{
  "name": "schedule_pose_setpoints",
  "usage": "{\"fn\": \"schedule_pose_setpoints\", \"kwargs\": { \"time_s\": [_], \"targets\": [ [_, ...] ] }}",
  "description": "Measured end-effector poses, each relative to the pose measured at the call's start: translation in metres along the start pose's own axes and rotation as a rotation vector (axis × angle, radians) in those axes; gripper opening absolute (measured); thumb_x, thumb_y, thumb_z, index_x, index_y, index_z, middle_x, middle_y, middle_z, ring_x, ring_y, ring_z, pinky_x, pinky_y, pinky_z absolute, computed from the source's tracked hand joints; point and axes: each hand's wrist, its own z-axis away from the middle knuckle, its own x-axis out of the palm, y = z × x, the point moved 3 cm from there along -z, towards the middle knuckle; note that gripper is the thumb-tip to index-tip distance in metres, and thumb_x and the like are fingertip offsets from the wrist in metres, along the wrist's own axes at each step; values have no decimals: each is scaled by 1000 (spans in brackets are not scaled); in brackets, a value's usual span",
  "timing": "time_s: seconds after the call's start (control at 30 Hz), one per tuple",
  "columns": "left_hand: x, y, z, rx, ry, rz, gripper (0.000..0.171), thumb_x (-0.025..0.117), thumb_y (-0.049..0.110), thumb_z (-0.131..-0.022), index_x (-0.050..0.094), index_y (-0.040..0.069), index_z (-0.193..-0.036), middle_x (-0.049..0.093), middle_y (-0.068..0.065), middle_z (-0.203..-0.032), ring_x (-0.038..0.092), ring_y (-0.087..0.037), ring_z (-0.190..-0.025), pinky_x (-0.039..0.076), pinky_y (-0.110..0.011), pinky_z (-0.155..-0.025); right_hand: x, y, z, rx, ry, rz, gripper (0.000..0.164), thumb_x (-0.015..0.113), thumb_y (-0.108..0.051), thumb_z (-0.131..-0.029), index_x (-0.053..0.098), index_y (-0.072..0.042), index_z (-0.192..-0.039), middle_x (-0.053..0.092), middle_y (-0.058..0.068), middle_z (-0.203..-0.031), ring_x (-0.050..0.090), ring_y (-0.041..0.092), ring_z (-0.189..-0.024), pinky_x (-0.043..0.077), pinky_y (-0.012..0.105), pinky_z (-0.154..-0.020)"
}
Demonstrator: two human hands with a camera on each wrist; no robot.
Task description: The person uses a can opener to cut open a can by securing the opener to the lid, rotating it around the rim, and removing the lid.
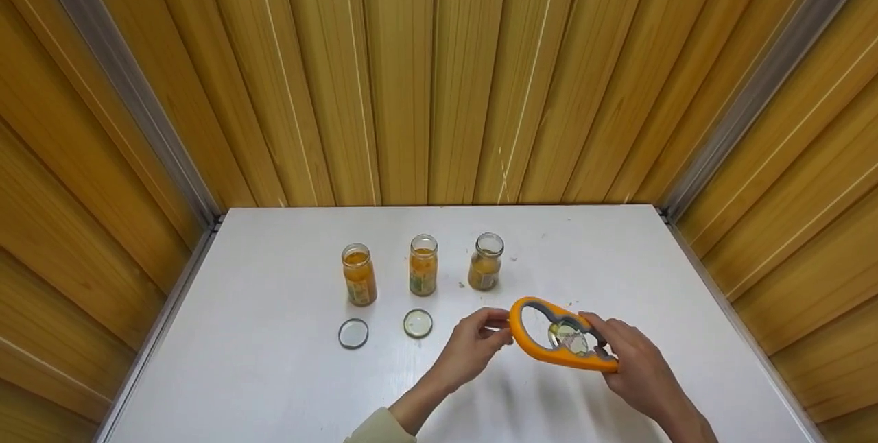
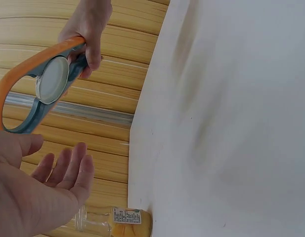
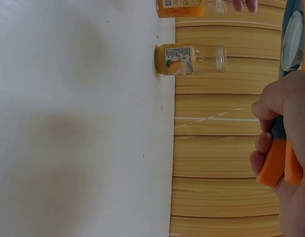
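Observation:
My right hand (image 1: 638, 364) grips the handles of an orange and grey jar opener (image 1: 561, 358), raised over the table. A round metal lid (image 1: 571, 338) sits between the opener's grey inner edges; its pale face shows in the left wrist view. My left hand (image 1: 473, 343) is at the opener's far end, fingers loosely bent and spread, holding nothing; whether it touches the opener I cannot tell. Beyond the hands, three lidless glass jars stand upright: a left jar (image 1: 361, 284) and a middle jar (image 1: 423, 273) with orange contents, and a right jar (image 1: 485, 269) with yellowish contents, filled lower.
Two loose lids lie on the white table (image 1: 274, 374): one lid (image 1: 353, 333) before the left jar, another lid (image 1: 418, 323) before the middle jar. Small crumbs are scattered near the right jar. Wood-patterned walls (image 1: 405, 86) with grey corner posts enclose the back and sides.

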Motion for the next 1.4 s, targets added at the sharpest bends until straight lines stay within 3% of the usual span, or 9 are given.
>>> {"fn": "schedule_pose_setpoints", "kwargs": {
  "time_s": [0.23, 0.5, 0.9, 1.13, 1.4],
  "targets": [
    [2, 0, 6, -50, -59, 104, 22, 55, 17, -94, 60, 9, -114, 64, -2, -97, 64, -20, -87, 53, -34, -78, 2, -6, -1, -1, -10, -3, 84, 76, 7, -65, 47, -31, -134, 57, -17, -101, 49, 2, -84, 48, 33, -76],
    [5, 1, 11, -110, -71, 201, 19, 55, 10, -92, 62, 6, -110, 63, -11, -100, 63, -21, -87, 54, -33, -74, 4, -15, -3, -28, -25, -14, 91, 77, 7, -61, 45, -34, -136, 56, -15, -100, 49, 9, -81, 46, 31, -72],
    [11, -4, 14, -179, -48, 223, 21, 62, 21, -90, 65, 10, -107, 65, -9, -95, 64, -22, -83, 54, -33, -73, 9, -25, -4, -67, -39, 18, 88, 78, -1, -66, 42, -39, -136, 54, -19, -101, 46, 4, -80, 46, 27, -71],
    [11, -7, 21, -138, -116, 287, 31, 62, 27, -89, 62, 5, -111, 64, -11, -95, 64, -23, -86, 53, -36, -77, 11, -30, -2, -131, -23, 20, 85, 79, -8, -67, 41, -37, -137, 55, -19, -102, 47, 3, -81, 46, 27, -71],
    [12, -9, 26, -97, -167, 236, 39, 61, 44, -87, 63, 16, -113, 66, -5, -101, 64, -23, -91, 52, -35, -81, 17, -36, 0, -160, -26, -6, 84, 81, -13, -65, 43, -35, -136, 54, -18, -98, 45, 2, -76, 44, 26, -66]
  ]
}}
